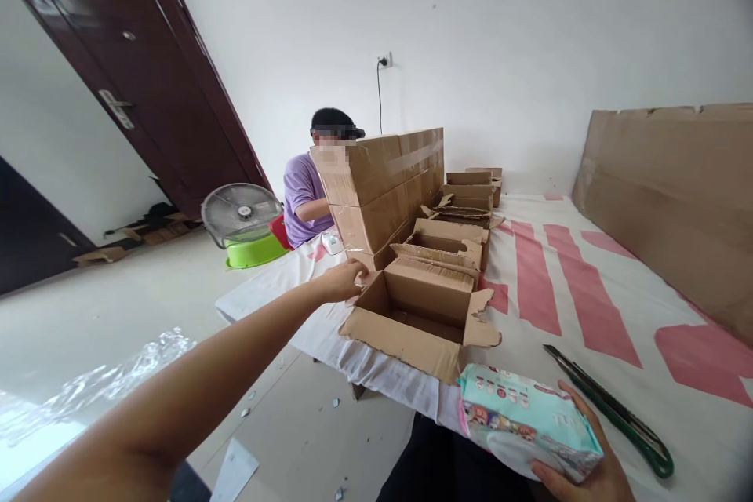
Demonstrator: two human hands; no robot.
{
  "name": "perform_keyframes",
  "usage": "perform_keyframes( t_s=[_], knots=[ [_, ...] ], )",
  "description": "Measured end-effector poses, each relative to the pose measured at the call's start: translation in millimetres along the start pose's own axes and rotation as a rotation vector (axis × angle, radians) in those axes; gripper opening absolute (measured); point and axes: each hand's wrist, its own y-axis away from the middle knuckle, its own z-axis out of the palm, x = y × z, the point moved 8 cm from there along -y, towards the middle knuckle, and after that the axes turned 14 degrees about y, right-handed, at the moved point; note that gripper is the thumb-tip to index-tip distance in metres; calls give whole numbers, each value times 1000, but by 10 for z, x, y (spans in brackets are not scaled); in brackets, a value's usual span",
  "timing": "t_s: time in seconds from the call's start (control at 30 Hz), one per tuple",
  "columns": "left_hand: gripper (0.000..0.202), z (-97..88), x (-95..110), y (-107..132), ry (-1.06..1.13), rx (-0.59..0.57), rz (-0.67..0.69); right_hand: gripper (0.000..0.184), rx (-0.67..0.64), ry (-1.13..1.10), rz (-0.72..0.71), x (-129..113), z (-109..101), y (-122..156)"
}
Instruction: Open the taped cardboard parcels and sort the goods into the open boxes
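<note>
My left hand point(343, 281) reaches out to the near-left edge of an open cardboard box point(405, 341), its fingers curled closed on the side of that box. The box's flaps are folded outward, the right one is torn, and the part of its inside in view looks bare. In my right hand point(594, 459), gripped at its right end, is a turquoise soft pack of wipes point(526, 408) with printed pictures. It is held just to the right of the box, over the table's front edge. A green utility knife point(612, 404) lies to the right of the pack.
Behind the box runs a row of other open boxes point(450, 239). Taped closed boxes point(376, 192) are stacked on their left, and a person in a purple shirt point(300, 188) sits behind them. A large cardboard sheet point(671, 196) stands at right. A fan point(242, 212) is on the left.
</note>
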Motion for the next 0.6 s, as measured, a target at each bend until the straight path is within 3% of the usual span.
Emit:
perform_keyframes(
  t_s=[0.1, 0.23, 0.33, 0.43, 0.6],
  knots=[
    [28, 35, 156, -48, 9, 38, 38, 85, -22, -8, 14, 0, 17, 5],
    [6, 229, 227, -177, 81, 44, 32, 86, -2, -31, 22, 30, 27, 9],
    [21, 408, 128, -278, 182, 35, -20, 86, 3, -54, 9, 78, 42, -3],
    [23, 524, -8, -332, 340, 21, -64, 89, -11, -50, -30, 132, 56, -26],
    [24, 533, -128, -261, 680, 12, -34, 89, 19, -47, -56, 156, 44, -29]
  ],
)
